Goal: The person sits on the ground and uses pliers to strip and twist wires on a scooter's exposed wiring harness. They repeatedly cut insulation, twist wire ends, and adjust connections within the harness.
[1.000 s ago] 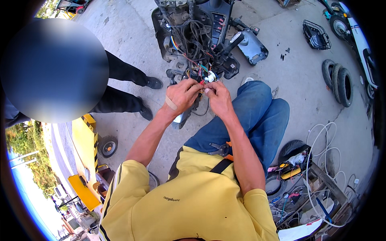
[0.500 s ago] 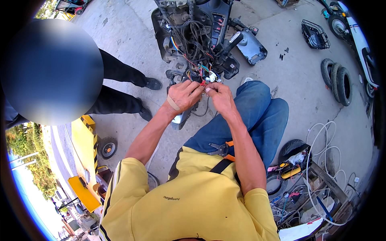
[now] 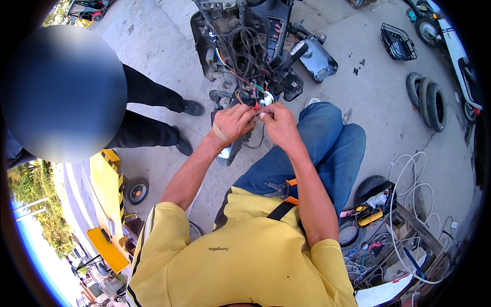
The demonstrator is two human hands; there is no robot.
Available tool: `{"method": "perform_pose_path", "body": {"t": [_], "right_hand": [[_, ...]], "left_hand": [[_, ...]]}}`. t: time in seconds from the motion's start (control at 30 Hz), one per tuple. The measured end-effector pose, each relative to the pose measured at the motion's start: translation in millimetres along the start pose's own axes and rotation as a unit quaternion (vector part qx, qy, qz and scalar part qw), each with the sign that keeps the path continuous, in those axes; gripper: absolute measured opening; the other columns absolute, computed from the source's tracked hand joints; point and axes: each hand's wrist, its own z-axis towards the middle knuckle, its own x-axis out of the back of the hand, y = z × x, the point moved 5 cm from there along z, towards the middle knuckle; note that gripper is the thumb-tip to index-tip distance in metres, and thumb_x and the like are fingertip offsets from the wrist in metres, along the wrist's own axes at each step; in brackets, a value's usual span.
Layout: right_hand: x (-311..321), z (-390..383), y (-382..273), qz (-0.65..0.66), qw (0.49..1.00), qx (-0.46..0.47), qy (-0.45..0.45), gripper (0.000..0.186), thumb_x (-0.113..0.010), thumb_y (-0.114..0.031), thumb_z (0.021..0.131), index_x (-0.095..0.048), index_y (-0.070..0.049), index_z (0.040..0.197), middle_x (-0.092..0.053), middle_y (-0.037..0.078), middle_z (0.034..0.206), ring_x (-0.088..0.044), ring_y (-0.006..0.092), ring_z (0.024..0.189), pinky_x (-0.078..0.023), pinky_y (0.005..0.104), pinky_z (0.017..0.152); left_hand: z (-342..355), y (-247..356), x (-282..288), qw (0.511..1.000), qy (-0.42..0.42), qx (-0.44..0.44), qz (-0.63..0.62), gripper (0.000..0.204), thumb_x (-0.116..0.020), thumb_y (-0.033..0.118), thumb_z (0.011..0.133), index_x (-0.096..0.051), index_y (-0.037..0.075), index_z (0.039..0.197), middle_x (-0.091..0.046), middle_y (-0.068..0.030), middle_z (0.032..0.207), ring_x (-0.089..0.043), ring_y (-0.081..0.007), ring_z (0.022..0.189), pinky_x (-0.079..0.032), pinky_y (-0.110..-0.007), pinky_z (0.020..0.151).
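Looking down past a yellow shirt (image 3: 240, 261) and blue jeans (image 3: 312, 153), with orange-handled pliers (image 3: 281, 190) tucked at the waist. Both forearms stretched forward and up, meeting in front of the knee. Left hand (image 3: 232, 123), a plaster strip across the wrist, curled with fingertips pinched on thin coloured wires (image 3: 251, 97). Right hand (image 3: 279, 123) likewise pinched, thumb and forefinger closed on the same little bunch beside a white connector (image 3: 267, 98); fingertips of the two hands nearly touching. Cannot tell which single strand sits in either pinch, too small and tangled.

Just beyond the fingers, the wires running up into a dark loom (image 3: 245, 46) hanging out of a stripped scooter front (image 3: 255, 41), panels off, a grey cover (image 3: 317, 59) lying just beside it on the concrete. Further off: stacked tyres (image 3: 427, 100) and a wire basket (image 3: 398, 42) to the right, a bystander's black shoes (image 3: 192, 107) to the left.

Likely trouble from here: pulling too hard and tearing a thin strand from its connector, joining the wrong colours in so crowded a bundle, or bare ends brushing each other and shorting. Loose cables (image 3: 409, 204) coiled by the right knee also a snagging hazard.
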Motion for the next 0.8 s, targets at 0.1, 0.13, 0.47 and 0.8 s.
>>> {"method": "perform_pose_path", "body": {"t": [0.1, 0.13, 0.47, 0.8], "right_hand": [[-8, 2, 13, 0.080, 0.997, -0.017, 0.000, 0.015, -0.068, -0.011, 0.095, -0.077, -0.001, 0.102, -0.066, 0.018, 0.100, -0.068, 0.0366, 0.093, -0.053, 0.0434, 0.084], [-9, 2, 16, 0.109, 0.994, -0.022, 0.002, 0.014, -0.069, -0.009, 0.094, -0.077, -0.001, 0.102, -0.065, 0.017, 0.099, -0.068, 0.0360, 0.091, -0.054, 0.0427, 0.082], [-13, -26, -8, 0.030, 0.992, 0.100, 0.077, 0.008, -0.070, -0.002, 0.094, -0.074, -0.001, 0.100, -0.062, 0.014, 0.096, -0.068, 0.0317, 0.086, -0.053, 0.0407, 0.076], [-19, -21, 10, 0.118, 0.991, -0.018, 0.062, 0.013, -0.072, -0.001, 0.092, -0.076, 0.003, 0.104, -0.064, 0.012, 0.094, -0.068, 0.0230, 0.077, -0.054, 0.0361, 0.074]], "left_hand": [[0, 0, -1, 0.999, 0.000, 0.032, -0.014, 0.023, -0.082, 0.009, 0.078, -0.068, 0.009, 0.096, -0.064, -0.0038, 0.087, -0.069, -0.0238, 0.074, -0.054, -0.036, 0.057], [0, 0, -1, 0.999, 0.001, 0.049, -0.021, 0.021, -0.082, 0.009, 0.080, -0.068, 0.009, 0.095, -0.064, -0.0045, 0.087, -0.069, -0.0249, 0.075, -0.054, -0.037, 0.057], [-25, -32, -31, 0.731, -0.103, 0.493, -0.460, 0.009, -0.074, 0.005, 0.090, -0.070, -0.002, 0.092, -0.069, -0.0014, 0.083, -0.058, -0.0062, 0.081, -0.047, -0.026, 0.067], [-16, 8, 6, 0.993, 0.023, 0.114, -0.027, 0.028, -0.081, 0.006, 0.082, -0.072, 0.013, 0.107, -0.067, -0.0046, 0.103, -0.070, -0.0233, 0.079, -0.055, -0.034, 0.061]]}}
